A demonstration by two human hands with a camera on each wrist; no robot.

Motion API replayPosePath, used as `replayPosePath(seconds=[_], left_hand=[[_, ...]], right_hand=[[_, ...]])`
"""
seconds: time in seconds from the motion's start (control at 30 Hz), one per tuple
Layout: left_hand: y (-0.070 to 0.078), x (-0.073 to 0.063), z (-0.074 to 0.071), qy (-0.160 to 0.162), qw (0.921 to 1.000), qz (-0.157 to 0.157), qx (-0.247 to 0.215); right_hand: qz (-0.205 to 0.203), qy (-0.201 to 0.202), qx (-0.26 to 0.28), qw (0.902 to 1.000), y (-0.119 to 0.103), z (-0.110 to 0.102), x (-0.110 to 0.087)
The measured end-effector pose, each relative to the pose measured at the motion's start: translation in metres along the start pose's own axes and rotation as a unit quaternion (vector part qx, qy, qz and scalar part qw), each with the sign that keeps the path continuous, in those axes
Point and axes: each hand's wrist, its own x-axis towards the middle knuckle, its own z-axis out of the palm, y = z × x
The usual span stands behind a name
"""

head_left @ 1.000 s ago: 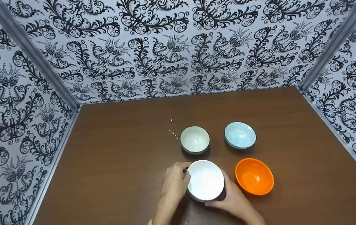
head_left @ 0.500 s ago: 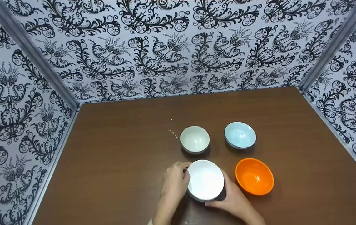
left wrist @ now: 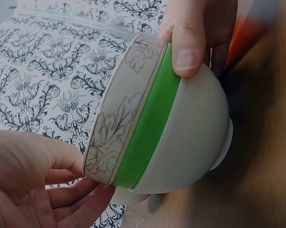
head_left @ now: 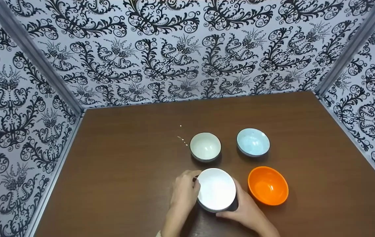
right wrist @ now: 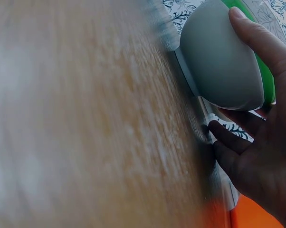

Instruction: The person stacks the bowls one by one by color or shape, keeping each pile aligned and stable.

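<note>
Between my two hands is a white bowl (head_left: 216,190), its mouth facing up in the head view. The left wrist view shows its outside: a green band (left wrist: 150,128) below a strip of leaf drawings at the rim. My left hand (head_left: 185,189) holds the bowl's left side, with thumb and fingers at the rim. From the right, my right hand (head_left: 241,205) grips the body, its thumb (right wrist: 257,35) lying across the white wall and green band. The bowl's foot (right wrist: 186,73) is right at the tabletop. Some right fingers are hidden behind the bowl.
An orange bowl (head_left: 268,186) stands just right of my right hand. Behind are a cream bowl (head_left: 205,147) and a light blue bowl (head_left: 253,142). Small pale specks (head_left: 183,141) mark the brown table (head_left: 125,158). Patterned walls (head_left: 174,49) enclose the back and sides.
</note>
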Motion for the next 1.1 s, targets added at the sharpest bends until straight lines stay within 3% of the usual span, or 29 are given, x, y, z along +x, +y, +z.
replayPosePath(seconds=[0.73, 1.1], left_hand=[[-0.0009, -0.0008, 0.0004, 0.009, 0.9999, 0.007, 0.010], [-0.0004, -0.0014, 0.0001, 0.003, 0.9999, -0.007, 0.008]], right_hand=[[-0.006, -0.001, 0.004, 1.0000, 0.0013, 0.0003, 0.0000], [-0.004, -0.001, 0.004, 1.0000, 0.0005, -0.0002, -0.0001]])
